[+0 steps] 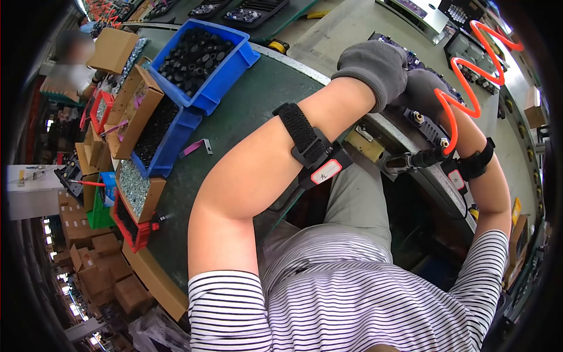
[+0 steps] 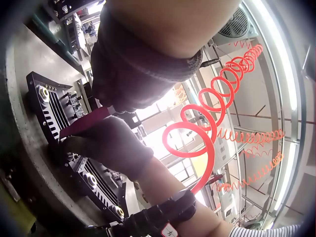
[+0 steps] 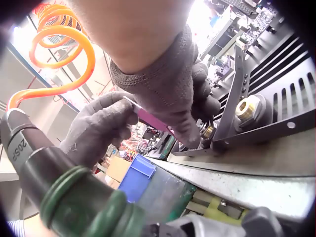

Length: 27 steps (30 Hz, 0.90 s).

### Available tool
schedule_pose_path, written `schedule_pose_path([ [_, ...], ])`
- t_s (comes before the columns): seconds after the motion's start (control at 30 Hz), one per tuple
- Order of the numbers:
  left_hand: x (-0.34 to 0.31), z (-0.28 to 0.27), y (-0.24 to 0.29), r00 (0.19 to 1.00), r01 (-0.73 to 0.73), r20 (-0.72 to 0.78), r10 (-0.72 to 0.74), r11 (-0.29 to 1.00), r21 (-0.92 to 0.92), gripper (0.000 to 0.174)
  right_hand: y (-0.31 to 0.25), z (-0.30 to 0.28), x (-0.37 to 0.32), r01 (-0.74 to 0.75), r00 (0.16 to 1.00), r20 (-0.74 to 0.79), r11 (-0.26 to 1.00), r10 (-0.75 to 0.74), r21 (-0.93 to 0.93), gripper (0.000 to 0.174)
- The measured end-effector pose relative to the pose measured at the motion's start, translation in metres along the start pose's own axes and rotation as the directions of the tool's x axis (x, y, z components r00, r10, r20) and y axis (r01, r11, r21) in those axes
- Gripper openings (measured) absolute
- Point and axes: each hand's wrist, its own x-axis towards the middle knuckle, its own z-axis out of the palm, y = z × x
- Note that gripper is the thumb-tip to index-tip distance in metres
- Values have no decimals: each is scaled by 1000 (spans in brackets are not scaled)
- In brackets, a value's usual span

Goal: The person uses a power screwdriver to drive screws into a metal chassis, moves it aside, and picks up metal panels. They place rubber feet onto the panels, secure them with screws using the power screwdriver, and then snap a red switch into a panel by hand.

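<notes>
Both hands wear dark grey gloves and meet close together over the work. The left hand (image 1: 370,69) pinches the silver-edged end of a flat pink strip (image 3: 153,120), clearest in the right wrist view. The right hand (image 3: 165,89) has its fingers curled at the strip's other end, right by a brass fitting (image 3: 208,132). Beside them is a black slotted metal panel (image 3: 291,98) with another brass fitting (image 3: 245,109) and its nut. In the left wrist view, the right hand (image 2: 111,148) overlaps part of the strip, and its fingertips are partly hidden.
An air tool (image 1: 417,159) hangs by the right forearm on an orange coiled hose (image 1: 466,67). Blue bins (image 1: 249,56) of black parts, boxes of small hardware and a loose pink-and-silver piece (image 1: 196,148) lie on the green table (image 1: 246,100). A metal edge (image 1: 293,64) separates the surfaces.
</notes>
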Motion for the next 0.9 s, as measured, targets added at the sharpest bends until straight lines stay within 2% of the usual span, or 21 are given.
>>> schedule_pose_path([
  [0.07,0,0,0,1000,9,14,-9,1000,18,27,5,0,-8,187,972,-162,979,-173,80,23],
  [0.1,-1,1,-2,1000,-12,-13,12,1000,-1,27,8,1,-11,380,887,-331,915,-321,132,24],
  [0.13,-1,3,-3,999,-32,-39,32,999,-19,26,13,3,-10,380,888,-327,915,-322,132,24],
  [0.2,0,5,-2,999,-19,-48,18,1000,-21,26,20,5,-5,329,939,-224,869,-261,369,23],
  [0.23,0,5,-1,998,-10,-59,9,1000,-20,25,18,4,-6,326,940,-223,870,-257,370,23],
  [0.3,2,4,1,999,-13,-45,13,1000,5,25,8,0,-7,183,976,-180,901,-120,392,21],
  [0.47,4,5,-1,999,-27,-44,28,999,25,24,-4,-3,-5,-14,994,-106,991,28,130,21],
  [0.57,1,2,-1,1000,-7,7,7,1000,-1,26,-7,-2,-3,-131,988,-89,989,124,-72,21],
  [0.63,-10,-11,0,999,47,-18,-46,994,99,32,-7,0,-2,-177,980,-119,975,162,-130,22],
  [0.67,-14,-15,-7,999,46,-22,-44,994,99,32,-6,-1,-2,-173,977,-147,977,154,-127,22],
  [0.73,-27,-27,-36,934,-71,-343,99,993,92,33,-5,-5,-6,-120,970,-218,991,104,-60,22],
  [0.77,-33,-34,-53,910,-51,-405,92,992,112,36,-4,-5,-6,-57,955,-289,998,58,10,22],
  [0.8,-52,-56,-63,951,54,-309,-10,989,135,35,2,-2,-7,160,944,-313,976,-108,145,19],
  [0.83,-62,-65,-83,947,40,-320,28,978,203,34,6,3,-6,171,942,-317,972,-114,159,19],
  [0.87,-77,-73,-95,954,94,-297,-37,979,180,40,10,10,-5,194,946,-295,961,-131,195,18],
  [0.9,-89,-78,-107,968,154,-229,-101,961,229,37,10,13,-5,213,950,-276,950,-146,228,18],
])
